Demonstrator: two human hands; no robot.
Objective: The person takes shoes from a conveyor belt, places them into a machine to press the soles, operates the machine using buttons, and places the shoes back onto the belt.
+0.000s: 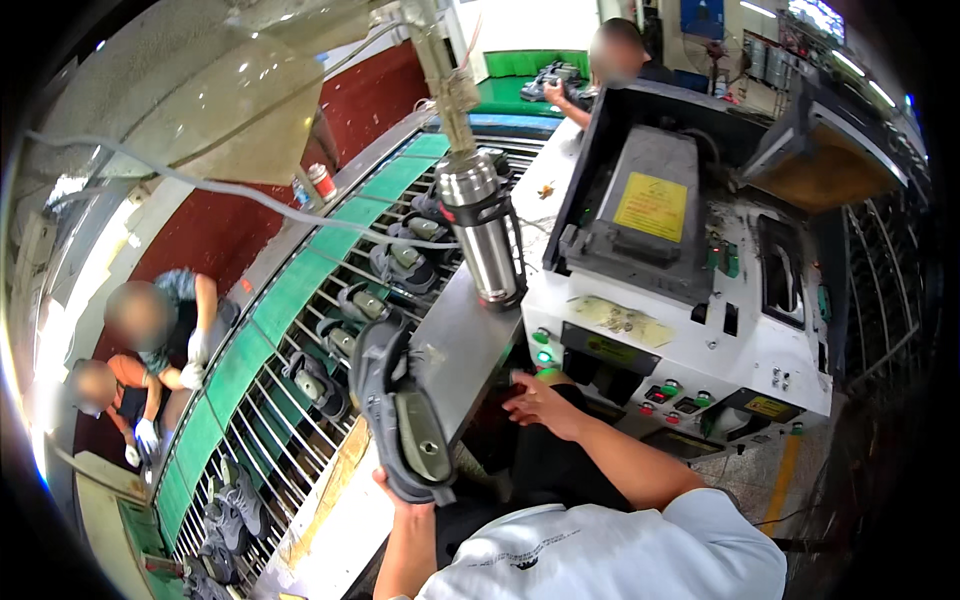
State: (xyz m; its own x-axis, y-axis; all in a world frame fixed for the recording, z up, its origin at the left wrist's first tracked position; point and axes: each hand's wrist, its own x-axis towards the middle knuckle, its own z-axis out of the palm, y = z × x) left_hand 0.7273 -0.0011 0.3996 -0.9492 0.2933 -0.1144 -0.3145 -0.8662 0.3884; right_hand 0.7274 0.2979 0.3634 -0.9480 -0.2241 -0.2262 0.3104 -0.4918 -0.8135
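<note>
A grey shoe [375, 400] with an olive shoe last [422, 440] inside it stands tilted above the white bench ledge, its heel end toward me. My left hand [398, 500] grips it at the heel, fingers partly hidden behind the shoe. Empty and with its fingers apart, my right hand [540, 405] reaches toward the front of a white machine [640, 350]. It is nearest to a green-lit button [544, 357] there, and I see no clear contact.
A steel thermos [483, 240] stands on the ledge [465, 335]. Beyond it, a roller conveyor [290, 420] carries several grey shoes [405, 265]. Two people work at the far left, and another person [615, 60] is behind the machine. A raised lid [830, 150] juts out at right.
</note>
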